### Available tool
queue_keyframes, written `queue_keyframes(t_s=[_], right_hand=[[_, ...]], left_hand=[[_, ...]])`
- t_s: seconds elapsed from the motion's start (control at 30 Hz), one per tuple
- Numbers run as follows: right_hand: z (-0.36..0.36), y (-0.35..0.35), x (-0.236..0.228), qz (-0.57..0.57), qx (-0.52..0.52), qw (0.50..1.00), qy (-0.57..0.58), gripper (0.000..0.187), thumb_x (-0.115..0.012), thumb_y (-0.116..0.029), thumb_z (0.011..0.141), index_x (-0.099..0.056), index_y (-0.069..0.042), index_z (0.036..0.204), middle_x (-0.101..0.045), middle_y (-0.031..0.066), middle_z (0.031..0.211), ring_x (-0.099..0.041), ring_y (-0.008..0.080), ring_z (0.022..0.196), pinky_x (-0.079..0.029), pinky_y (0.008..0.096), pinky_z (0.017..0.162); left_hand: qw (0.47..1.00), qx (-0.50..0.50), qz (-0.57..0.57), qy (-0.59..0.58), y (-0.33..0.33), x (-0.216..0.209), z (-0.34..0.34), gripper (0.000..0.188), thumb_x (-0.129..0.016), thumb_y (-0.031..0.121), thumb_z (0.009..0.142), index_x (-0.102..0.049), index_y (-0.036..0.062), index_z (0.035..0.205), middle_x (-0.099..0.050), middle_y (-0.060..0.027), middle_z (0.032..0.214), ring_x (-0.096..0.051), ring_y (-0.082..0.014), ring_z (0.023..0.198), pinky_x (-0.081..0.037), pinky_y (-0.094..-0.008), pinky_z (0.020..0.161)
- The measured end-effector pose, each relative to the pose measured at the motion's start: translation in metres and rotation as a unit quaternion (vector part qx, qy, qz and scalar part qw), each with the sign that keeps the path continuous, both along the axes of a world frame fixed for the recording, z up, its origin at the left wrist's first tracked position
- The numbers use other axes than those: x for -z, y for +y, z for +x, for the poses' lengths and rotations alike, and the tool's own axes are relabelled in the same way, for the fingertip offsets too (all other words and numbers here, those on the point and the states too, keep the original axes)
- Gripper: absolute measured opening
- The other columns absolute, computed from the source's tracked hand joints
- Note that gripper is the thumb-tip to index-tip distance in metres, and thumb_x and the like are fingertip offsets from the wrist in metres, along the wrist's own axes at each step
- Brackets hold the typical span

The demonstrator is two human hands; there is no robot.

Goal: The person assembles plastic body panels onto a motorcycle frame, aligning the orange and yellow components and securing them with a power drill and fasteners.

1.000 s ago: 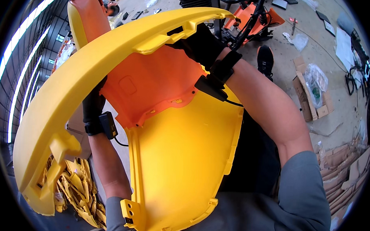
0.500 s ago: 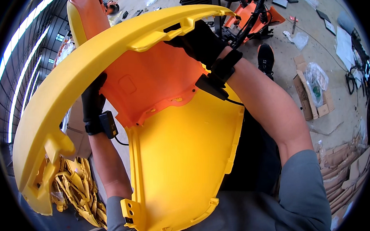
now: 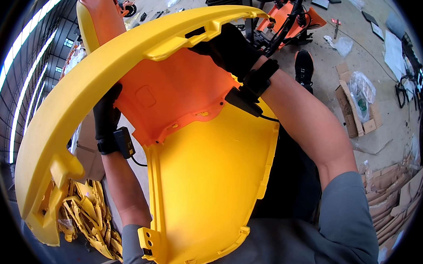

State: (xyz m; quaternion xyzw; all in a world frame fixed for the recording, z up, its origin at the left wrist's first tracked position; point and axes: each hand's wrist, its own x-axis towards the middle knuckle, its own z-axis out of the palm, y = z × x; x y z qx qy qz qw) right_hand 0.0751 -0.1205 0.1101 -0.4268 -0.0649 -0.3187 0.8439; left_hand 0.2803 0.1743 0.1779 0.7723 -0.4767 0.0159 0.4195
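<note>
A large moulded plastic panel fills the middle of the view: a yellow shell joined to an orange section, with a long curved yellow rim arching over the top and left. My left hand, in a black glove, grips the orange section's left edge; some of its fingers are hidden behind it. In the same kind of glove, my right hand holds the panel near the upper right, under the rim, its fingertips partly covered. The shell's lower end lies against my grey shirt. A strapped-on black device sits at each wrist.
Broken yellow plastic pieces fill a dark container at lower left. An orange and yellow seat stands beyond the rim. At right are an open cardboard box with plastic wrap and stacked cardboard. A black-framed vehicle part stands ahead.
My right wrist has shifted very slightly; both hands keep their places on the panel, which stays almost still.
</note>
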Motion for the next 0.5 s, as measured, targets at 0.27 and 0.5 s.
queue_keyframes(t_s=[0.27,0.5], right_hand=[[-0.103,-0.005,-0.02,-0.166,0.021,0.976,0.138,0.027,-0.06,-0.017,0.092,-0.059,0.003,0.11,-0.067,0.0095,0.091,-0.066,0.0187,0.085,-0.054,0.03,0.077],[-0.357,-0.047,0.069,-0.1,0.365,0.854,0.357,0.023,-0.056,-0.02,0.094,-0.063,-0.001,0.104,-0.066,0.0045,0.084,-0.06,0.0093,0.068,-0.051,0.024,0.064]], left_hand=[[0.974,-0.04,0.074,-0.212,0.011,-0.008,0.017,0.025,-0.063,0.002,0.082,-0.066,0.0037,0.107,-0.064,-0.0178,0.109,-0.058,-0.0324,0.107,-0.047,-0.0392,0.09],[0.85,0.058,0.213,-0.479,0.026,-0.004,0.036,0.033,-0.06,0.008,0.084,-0.061,0.0001,0.116,-0.06,-0.0187,0.118,-0.056,-0.0315,0.112,-0.044,-0.0394,0.096]])
